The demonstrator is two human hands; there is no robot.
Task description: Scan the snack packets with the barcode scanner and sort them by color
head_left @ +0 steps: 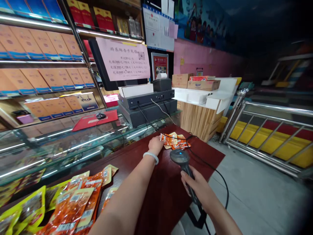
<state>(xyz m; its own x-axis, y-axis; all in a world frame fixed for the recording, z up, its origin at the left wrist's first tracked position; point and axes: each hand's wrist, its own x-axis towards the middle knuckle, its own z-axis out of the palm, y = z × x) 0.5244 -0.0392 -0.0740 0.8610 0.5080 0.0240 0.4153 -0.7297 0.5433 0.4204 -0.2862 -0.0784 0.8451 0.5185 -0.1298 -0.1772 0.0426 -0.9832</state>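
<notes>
The right hand has its grip closed around the handle of a barcode scanner, whose head points toward 12 o'clock. The left hand, grip pinched on an orange snack packet, rests on the dark red table. At 8 o'clock lie more packets; at 11 o'clock stands a cash register.

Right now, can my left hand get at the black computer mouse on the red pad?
Probably not. The left hand rests on orange snack packets, and the mouse lies beyond the glass counter, apparently beyond arm's reach.
</notes>
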